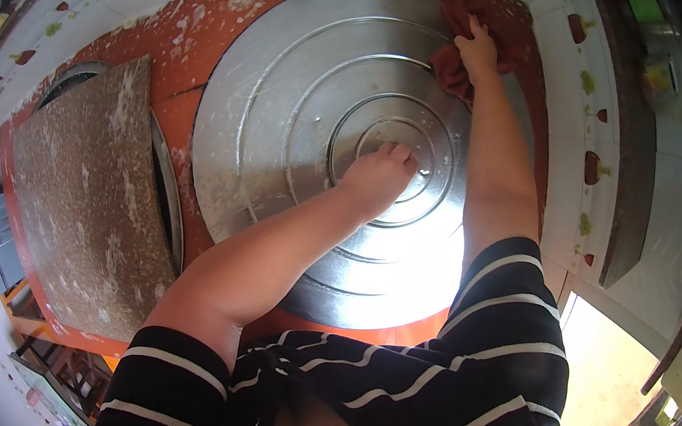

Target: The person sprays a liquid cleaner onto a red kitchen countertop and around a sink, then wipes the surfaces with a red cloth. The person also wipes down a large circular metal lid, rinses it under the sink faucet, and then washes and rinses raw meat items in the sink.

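Note:
A large round metal lid (273,138) with concentric ridges lies on the orange-red tiled counter. White spots and smears mark parts of its surface. My left hand (383,170) rests at the lid's centre with its fingers curled under; whatever is beneath them is hidden. Stretched to the far right rim, my right hand (478,49) is on a bunched dark red cloth (455,75). Its thumb and one finger stick out, and the other fingers are on the cloth. Part of the cloth hangs past the lid's edge onto the counter.
To the left, a worn brown board (94,198) covers most of a round metal-rimmed opening (170,195). White splashes mark the orange-red counter (191,22). Tiled walls close in the back and right. A dark shelf (627,155) runs along the right wall.

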Demonstrator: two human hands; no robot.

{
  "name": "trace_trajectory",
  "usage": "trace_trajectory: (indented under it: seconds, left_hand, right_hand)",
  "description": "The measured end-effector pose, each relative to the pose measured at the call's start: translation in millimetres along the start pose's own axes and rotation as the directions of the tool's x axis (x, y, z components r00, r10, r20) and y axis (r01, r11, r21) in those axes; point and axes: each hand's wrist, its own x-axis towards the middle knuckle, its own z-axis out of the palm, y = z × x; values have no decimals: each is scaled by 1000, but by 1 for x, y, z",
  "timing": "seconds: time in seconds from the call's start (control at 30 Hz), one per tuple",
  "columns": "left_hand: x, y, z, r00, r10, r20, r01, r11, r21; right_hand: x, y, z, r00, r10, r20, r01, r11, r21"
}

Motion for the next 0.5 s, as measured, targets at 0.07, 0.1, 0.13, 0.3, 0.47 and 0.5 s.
trace_trajectory:
  seconds: [0.07,0.1,0.13,0.3,0.47,0.5]
  left_hand:
    - [2,2,-1,1000,12,12,-12,1000,-10]
    - [1,1,-1,1000,8,23,-7,1000,-16]
    - [0,-1,-1,1000,0,21,0,1000,-18]
    - [-1,-2,4,1000,3,-10,-3,1000,-2]
    - [-4,-5,6,999,6,-34,-6,1000,25]
    - [-4,-4,6,999,16,-49,-15,1000,24]
  right_hand:
    - [0,8,-5,1000,1,-13,0,1000,26]
    - [-2,3,-6,1000,-5,8,4,998,63]
    - [-4,-2,-5,1000,-11,29,8,995,100]
    - [-8,-8,-9,1000,10,26,-12,998,63]
    - [-11,-20,-9,995,58,81,-69,987,143]
    - [-9,-16,-8,997,50,63,-55,995,80]
